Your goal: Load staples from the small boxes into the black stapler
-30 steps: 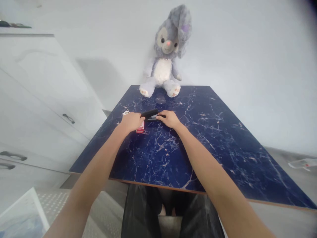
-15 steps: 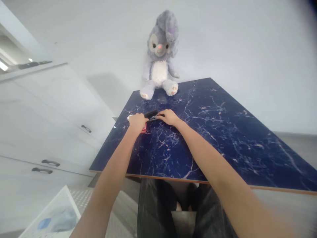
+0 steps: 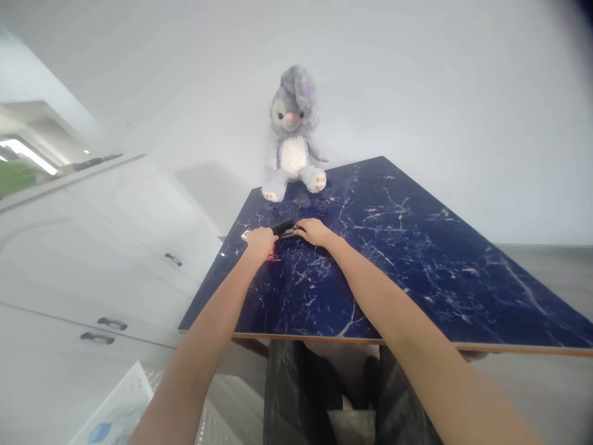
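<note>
Camera view has tilted upward; I see silvery pieces (image 3: 288,233) in the black case (image 3: 283,227), left hand (image 3: 260,241) closed on one end, right hand (image 3: 314,232) half-curled at the other, grip unclear.

Illumination: bright, diffuse, washing nearly flat over the pale wall (image 3: 417,93) beyond the hands. Glare: a white strip (image 3: 28,153) is blazing far left of the left hand (image 3: 260,242). Shadow: one soft grey patch (image 3: 208,188) is lying across the wall, beyond and left of that hand. Definition: the black item (image 3: 283,228) between the hands is losing fine detail. Edges: the forearm (image 3: 463,386) behind the right hand (image 3: 312,230) is blurring; the tabletop (image 3: 463,296) is stretching rightward; the far upper-right corner is darkening.
</note>
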`<state>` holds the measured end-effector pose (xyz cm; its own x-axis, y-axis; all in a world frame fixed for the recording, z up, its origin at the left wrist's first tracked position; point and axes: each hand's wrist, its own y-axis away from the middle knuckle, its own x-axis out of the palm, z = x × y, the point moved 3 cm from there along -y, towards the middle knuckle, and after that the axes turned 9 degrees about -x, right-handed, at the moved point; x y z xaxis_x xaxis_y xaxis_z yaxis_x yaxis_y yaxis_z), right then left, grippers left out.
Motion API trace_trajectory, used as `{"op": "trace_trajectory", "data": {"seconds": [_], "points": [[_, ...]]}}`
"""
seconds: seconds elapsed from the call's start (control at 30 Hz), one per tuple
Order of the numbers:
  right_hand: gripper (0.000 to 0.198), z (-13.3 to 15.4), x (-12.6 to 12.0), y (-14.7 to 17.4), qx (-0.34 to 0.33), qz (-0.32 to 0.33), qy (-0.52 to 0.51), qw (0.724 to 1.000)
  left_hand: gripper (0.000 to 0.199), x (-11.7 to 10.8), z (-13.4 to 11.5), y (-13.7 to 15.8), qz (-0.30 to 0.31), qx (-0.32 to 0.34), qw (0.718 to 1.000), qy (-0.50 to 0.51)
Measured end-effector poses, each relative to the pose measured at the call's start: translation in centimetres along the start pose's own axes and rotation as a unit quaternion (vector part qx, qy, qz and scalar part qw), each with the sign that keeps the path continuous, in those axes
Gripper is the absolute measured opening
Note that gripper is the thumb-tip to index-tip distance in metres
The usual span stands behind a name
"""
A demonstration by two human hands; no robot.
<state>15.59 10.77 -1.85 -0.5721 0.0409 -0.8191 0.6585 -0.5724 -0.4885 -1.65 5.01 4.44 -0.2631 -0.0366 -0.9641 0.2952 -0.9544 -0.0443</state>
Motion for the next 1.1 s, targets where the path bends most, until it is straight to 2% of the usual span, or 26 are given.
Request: {"op": "trace_trajectory", "data": {"seconds": [0.07,0.2,0.27,0.5,0.67,0.77,0.87,1.0,1.1], "points": [[0.023,0.2,0.0,0.1,0.003,-0.003,0.007,1.0,0.052,0.0,-0.6,0.0,0.001,-0.005,1.0,0.011],[0.024,0.1,0.2,0.0,0.012,0.001,0.017,1.0,0.08,0.0,-1.7,-0.7,0.015,-0.039,0.999,0.031],[0.025,-0.1,0.3,-0.1,0.018,0.003,0.019,1.0,0.088,0.0,-1.9,-1.3,0.022,-0.043,0.998,0.038],[0.022,0.0,0.5,-0.1,0.014,-0.007,0.024,1.0,0.086,0.7,-1.5,-1.9,0.027,0.006,0.998,0.053],[0.023,0.3,0.5,-0.2,-0.004,-0.026,0.033,0.999,0.083,1.1,-1.8,-1.9,0.026,0.007,0.999,0.046],[0.024,0.3,0.4,-0.3,-0.008,-0.024,0.033,0.999,0.084,0.9,-1.9,-1.8,0.027,-0.015,0.999,0.045],[0.024,0.3,0.1,-0.3,0.001,-0.024,0.039,0.999,0.083,0.6,-1.8,-1.2,-0.019,-0.036,0.999,0.033],[0.024,0.4,0.0,-0.2,0.013,-0.037,0.06,0.997,0.071,-0.1,-1.8,-0.4,-0.139,0.015,0.99,0.016],[0.024,0.3,0.2,-0.2,0.01,-0.039,0.074,0.996,0.06,-0.2,-2.0,-0.7,-0.143,0.073,0.986,0.042]]}}
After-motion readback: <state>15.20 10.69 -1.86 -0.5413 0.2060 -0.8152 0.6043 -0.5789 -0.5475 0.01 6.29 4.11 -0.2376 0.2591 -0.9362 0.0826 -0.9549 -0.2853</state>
